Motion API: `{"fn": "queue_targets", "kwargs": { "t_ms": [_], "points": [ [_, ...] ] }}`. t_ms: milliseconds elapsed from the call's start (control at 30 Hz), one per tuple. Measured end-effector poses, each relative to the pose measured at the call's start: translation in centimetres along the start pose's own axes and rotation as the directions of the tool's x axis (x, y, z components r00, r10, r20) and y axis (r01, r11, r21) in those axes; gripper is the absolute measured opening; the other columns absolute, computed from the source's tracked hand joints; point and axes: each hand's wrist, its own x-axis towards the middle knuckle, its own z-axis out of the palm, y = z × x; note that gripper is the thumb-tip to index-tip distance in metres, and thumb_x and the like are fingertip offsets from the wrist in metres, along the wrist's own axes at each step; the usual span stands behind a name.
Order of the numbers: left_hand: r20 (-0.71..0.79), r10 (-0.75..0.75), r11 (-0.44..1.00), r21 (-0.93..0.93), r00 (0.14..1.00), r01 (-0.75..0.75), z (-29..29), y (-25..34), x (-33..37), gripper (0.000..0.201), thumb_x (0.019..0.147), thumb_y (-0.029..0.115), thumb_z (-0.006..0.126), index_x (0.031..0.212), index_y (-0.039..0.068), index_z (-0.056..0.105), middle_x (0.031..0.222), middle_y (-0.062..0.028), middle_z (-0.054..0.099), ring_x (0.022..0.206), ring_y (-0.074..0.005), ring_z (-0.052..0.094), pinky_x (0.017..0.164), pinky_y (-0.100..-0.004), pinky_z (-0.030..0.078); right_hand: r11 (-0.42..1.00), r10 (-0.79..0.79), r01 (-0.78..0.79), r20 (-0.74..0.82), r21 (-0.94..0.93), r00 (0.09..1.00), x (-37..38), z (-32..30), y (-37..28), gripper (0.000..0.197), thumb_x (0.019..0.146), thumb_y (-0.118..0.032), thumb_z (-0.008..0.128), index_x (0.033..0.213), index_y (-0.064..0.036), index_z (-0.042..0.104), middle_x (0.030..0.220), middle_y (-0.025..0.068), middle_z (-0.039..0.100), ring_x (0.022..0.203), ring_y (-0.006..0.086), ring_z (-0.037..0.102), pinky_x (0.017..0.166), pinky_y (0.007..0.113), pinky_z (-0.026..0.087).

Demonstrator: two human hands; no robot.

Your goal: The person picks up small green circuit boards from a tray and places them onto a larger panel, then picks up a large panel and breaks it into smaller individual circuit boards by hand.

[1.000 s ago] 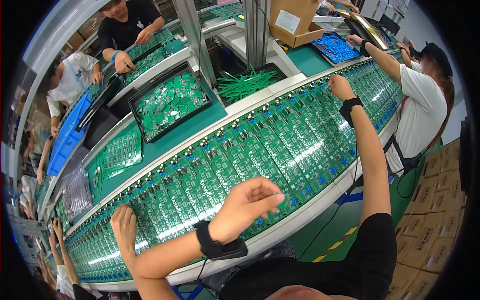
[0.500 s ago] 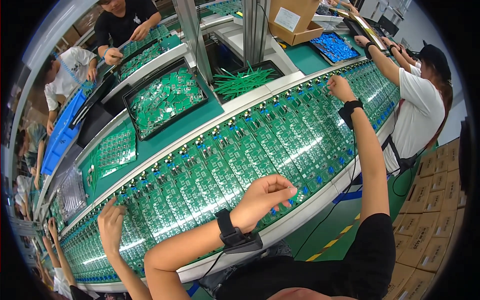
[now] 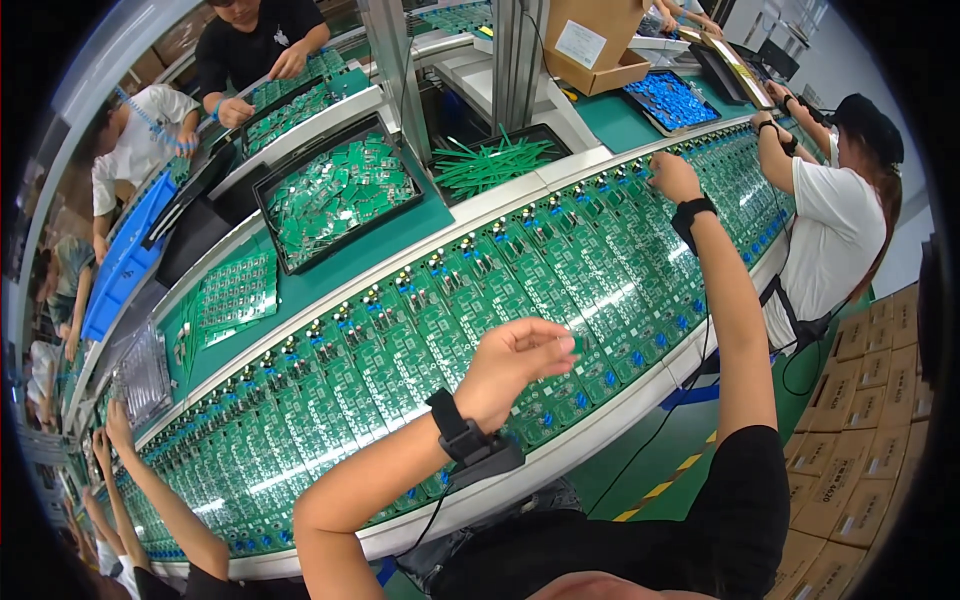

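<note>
left hand [image 3: 512, 362]: raised over the near half of the long row of green circuit boards [image 3: 340, 400]; grip pinched on what looks like a small green piece [image 3: 576, 345], only its edge showing at the fingertips. right hand [image 3: 678, 180]: at the row's far edge, beside the raised components; fingers bent, but from where i stand i cannot tell whether this grip grasps anything. step in hand, by my judgement: small pieces being handled over the boards. next move, likewise judged: calls for a light pinch and care among crowded components.

desk [image 3: 600, 430]: pale-rimmed, carrying the row. about it, from the left: blue bin [image 3: 130, 264]; green panel [image 3: 240, 297] of joined small boards; co-worker in black [image 3: 265, 42]; black tray [image 3: 272, 230], heaped with loose small boards [image 3: 340, 195]; green strips [image 3: 490, 167], tangled; open carton [image 3: 598, 45]; blue parts [image 3: 672, 100], heaped; co-worker in white [image 3: 835, 225]; stacked cartons [image 3: 865, 400], brown.
</note>
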Motion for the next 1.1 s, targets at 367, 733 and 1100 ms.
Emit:
{"fn": "queue_targets", "kwargs": {
  "t_ms": [367,733,1100],
  "points": [
    [-0.110,0.252,0.965,-0.042,0.961,-0.258,-1.3,1.6,3.4,0.020,0.082,0.005,0.057,0.101,-0.003,0.055,0.090,-0.0093,0.061,0.084,-0.0173,0.061,0.076,-0.0259,0.050,0.583,-0.338,0.084,0.147,0.808,0.930,-13.4,-11.0,-18.0,0.019,0.084,-0.020,0.055,0.091,-0.0022,0.057,0.082,0.0013,0.060,0.062,0.0073,0.055,0.054,0.020,0.043],
    [-0.179,0.419,0.905,0.159,0.890,-0.394,-1.3,1.8,3.6,0.012,0.079,0.000,0.058,0.090,-0.002,0.059,0.081,-0.0069,0.063,0.071,-0.0102,0.059,0.061,-0.0209,0.048,0.165,-0.375,-0.198,0.248,0.966,0.893,-16.2,-9.9,-19.4,0.022,0.081,-0.004,0.057,0.102,0.0002,0.052,0.084,0.0036,0.055,0.072,0.0085,0.056,0.059,0.021,0.047],
    [-0.221,0.267,0.955,-0.065,0.938,-0.288,-1.0,1.5,2.3,0.015,0.081,0.011,0.060,0.095,0.005,0.058,0.083,-0.0001,0.060,0.072,-0.0061,0.054,0.061,-0.0199,0.041,0.068,-0.380,-0.214,0.224,0.974,0.898,-17.5,-10.5,-19.9,0.033,0.077,-0.001,0.061,0.107,-0.0003,0.049,0.092,0.0058,0.052,0.081,0.0107,0.054,0.068,0.024,0.048]
  ]
}}
